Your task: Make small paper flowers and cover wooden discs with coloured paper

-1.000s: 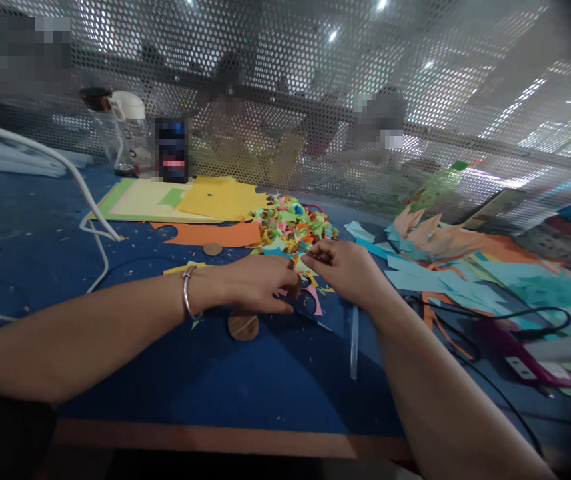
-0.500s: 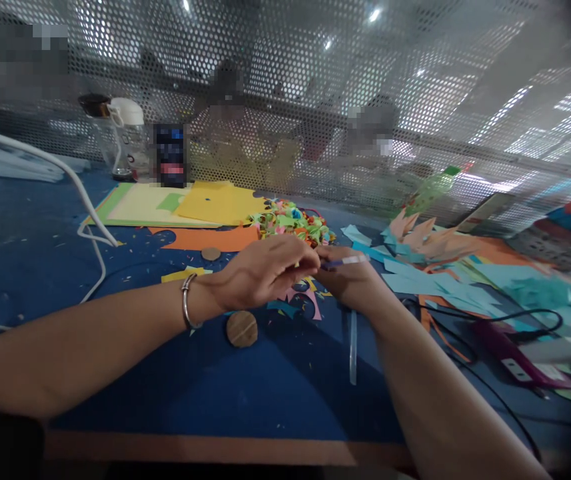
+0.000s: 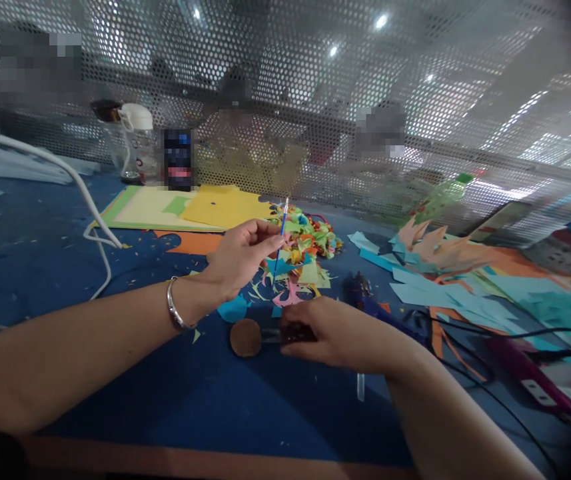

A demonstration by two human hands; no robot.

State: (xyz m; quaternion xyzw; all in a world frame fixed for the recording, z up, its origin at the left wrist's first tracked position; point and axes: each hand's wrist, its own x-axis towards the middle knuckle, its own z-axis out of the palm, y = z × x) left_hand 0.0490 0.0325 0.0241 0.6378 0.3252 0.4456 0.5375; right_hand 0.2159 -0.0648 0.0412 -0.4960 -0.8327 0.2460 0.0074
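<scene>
My left hand (image 3: 245, 257) pinches a thin blue stick with a pale tip (image 3: 283, 233), held nearly upright in front of the heap of small colourful paper pieces (image 3: 318, 233). A small pink bit shows by its fingertips. Closer to me, my right hand (image 3: 330, 333) is curled around a dark reddish object (image 3: 298, 332) whose kind I cannot make out. A greyish strip reaches from it towards a round brown disc (image 3: 246, 337) on the blue table. Pink and other cut paper scraps (image 3: 292, 293) lie between the hands.
A dark blue glue gun (image 3: 378, 310) lies beyond my right wrist, near a purple power strip (image 3: 535, 380) and black cords. Teal paper strips (image 3: 435, 290) spread at right. Yellow paper (image 3: 225, 205), a phone (image 3: 178, 160) and bottles (image 3: 138, 143) stand or lie at the back left.
My hands have moved apart. The left has gone back and left, with the stick now upright in it. The right has come nearer and left, closing on the dark object beside the disc.
</scene>
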